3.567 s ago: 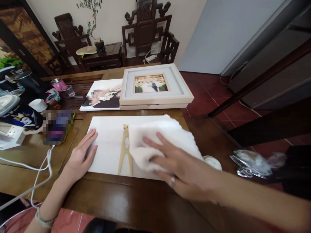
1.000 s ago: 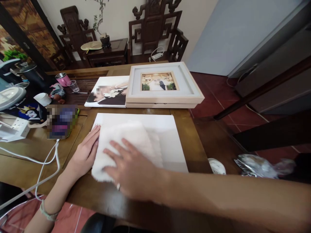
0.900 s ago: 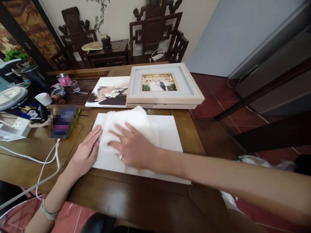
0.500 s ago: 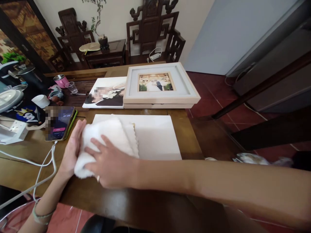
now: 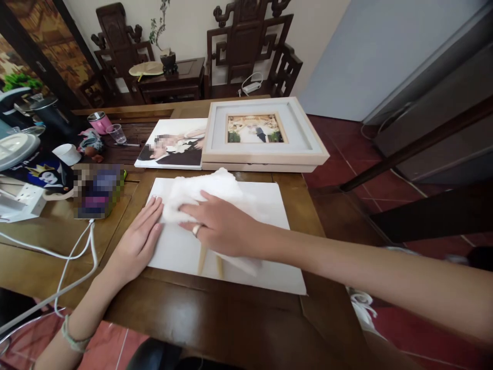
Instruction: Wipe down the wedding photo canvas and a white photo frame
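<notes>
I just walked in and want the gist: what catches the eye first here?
The right hand presses a fluffy white cloth onto a white panel at the near edge of the wooden table, while the left hand lies flat on the panel's left side. Just behind, a pale framed photo lies flat.

Just beyond the fingers (image 5: 188, 209) of the right hand (image 5: 221, 228), a pale wooden picture frame (image 5: 265, 133) with a grey mat lies flat on the wooden table (image 5: 215, 318). Just beside the frame, beyond the fingers (image 5: 154, 208) of the left hand (image 5: 134, 246), lies an unframed photo print (image 5: 169, 149). Left of those fingers sits a blurred phone (image 5: 98, 190), and a white cable (image 5: 77, 257) trails from it toward the near edge. Farther past the fingertips stand a pink tumbler (image 5: 98, 122), a clear cup (image 5: 115, 133), a white mug (image 5: 66, 153) and a dark carved chair (image 5: 250, 46).
</notes>
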Motion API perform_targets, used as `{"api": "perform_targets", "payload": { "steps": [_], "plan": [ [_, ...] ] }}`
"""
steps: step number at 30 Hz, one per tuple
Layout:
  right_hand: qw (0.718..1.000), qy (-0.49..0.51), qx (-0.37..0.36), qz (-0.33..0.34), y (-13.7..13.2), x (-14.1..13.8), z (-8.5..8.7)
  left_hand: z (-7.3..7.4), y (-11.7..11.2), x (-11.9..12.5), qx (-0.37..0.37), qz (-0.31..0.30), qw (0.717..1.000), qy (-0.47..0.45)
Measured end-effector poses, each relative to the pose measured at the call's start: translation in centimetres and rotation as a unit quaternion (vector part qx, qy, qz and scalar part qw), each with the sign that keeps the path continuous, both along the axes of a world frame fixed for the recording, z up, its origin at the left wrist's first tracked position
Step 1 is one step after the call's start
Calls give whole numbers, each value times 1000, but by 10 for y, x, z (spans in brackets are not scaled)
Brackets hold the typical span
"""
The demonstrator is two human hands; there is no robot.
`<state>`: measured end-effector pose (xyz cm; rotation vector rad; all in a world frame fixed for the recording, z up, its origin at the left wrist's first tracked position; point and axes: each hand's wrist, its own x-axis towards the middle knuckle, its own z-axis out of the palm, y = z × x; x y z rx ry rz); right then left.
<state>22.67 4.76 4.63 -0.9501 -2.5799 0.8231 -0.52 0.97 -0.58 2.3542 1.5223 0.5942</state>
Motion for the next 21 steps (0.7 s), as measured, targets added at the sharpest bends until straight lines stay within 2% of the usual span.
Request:
{"api": "perform_targets", "payload": {
  "steps": [3,6,10,13,19,21],
  "plan": [
    [997,52,-35,-43,22,-24,0,-1,1,-1,13,3,1000,12],
    [995,84,-35,-33,43,-44,2,-4,0,-3,27,7,1000,8],
    [996,79,-27,-31,55,-44,7,-4,-1,-4,34,-6,999,-2],
    [994,78,-54,-62,54,-21,10,-3,-2,-4,31,-14,999,-4],
    [980,45,-80,-174,38,55,14,-3,-2,-3,25,-11,1000,-11],
    [978,27,-76,-193,29,76,12,-3,-2,-2,25,-9,1000,-13]
  ]
}}
